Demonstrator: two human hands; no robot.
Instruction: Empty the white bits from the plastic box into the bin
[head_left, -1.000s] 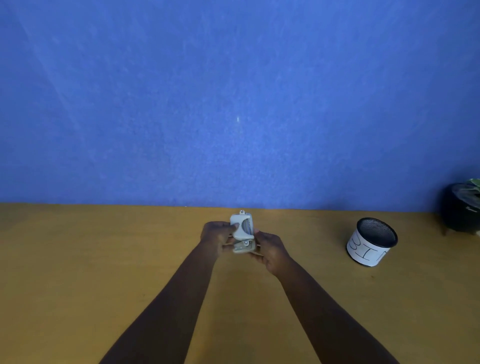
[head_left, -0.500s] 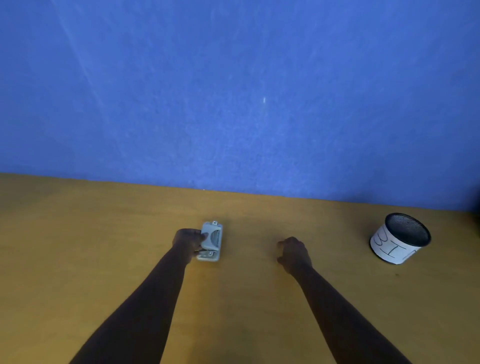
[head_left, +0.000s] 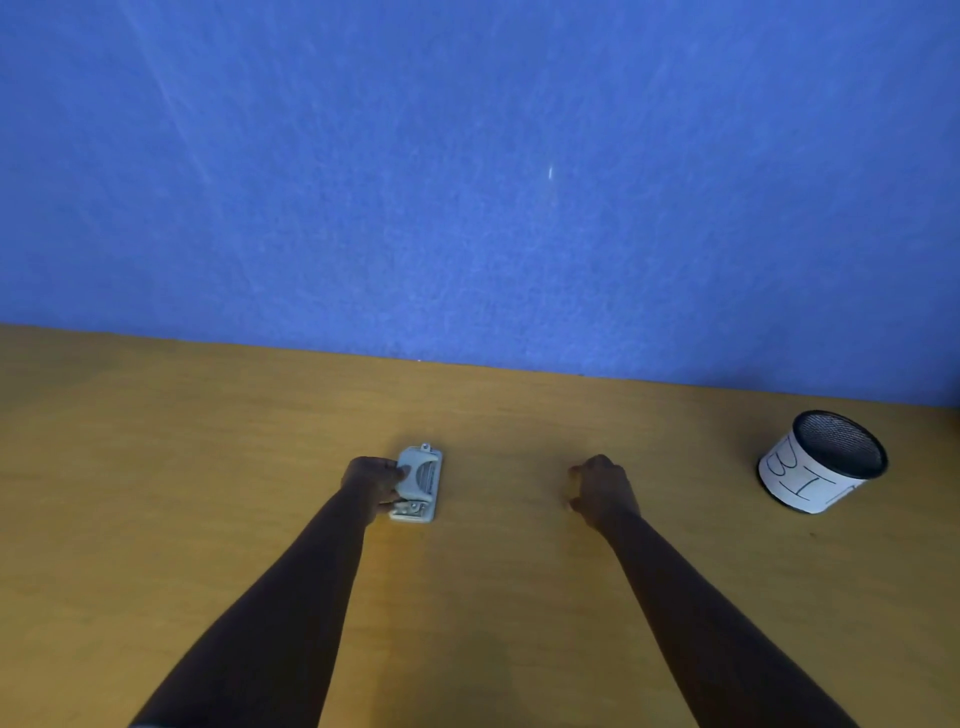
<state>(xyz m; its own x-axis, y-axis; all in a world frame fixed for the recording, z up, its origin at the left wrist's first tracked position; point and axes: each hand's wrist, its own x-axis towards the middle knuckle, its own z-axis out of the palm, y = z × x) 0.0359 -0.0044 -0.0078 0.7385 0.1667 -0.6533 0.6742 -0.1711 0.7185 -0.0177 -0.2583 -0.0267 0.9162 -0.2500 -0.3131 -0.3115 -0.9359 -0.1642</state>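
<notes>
Pale grey plastic, a small flat rectangular box (head_left: 417, 483) with a ribbed top, lies flat on the yellow-brown wooden desk (head_left: 208, 467), left of centre. The left hand (head_left: 371, 480) rests against its left side, fingers (head_left: 399, 472) curled onto the edge in a light grip. Further right, the right hand (head_left: 600, 491) hovers just above the bare desk with fingers loosely curled and half open, gripping nothing. Far right, well apart from both hands, stands the black mesh cylindrical bin (head_left: 823, 462) with a white paper label, upright and tilted slightly toward me. No white bits are visible anywhere, so I cannot tell whether the box is full. By my reckoning the emptying is not yet done: the box must be carried over and tipped.
</notes>
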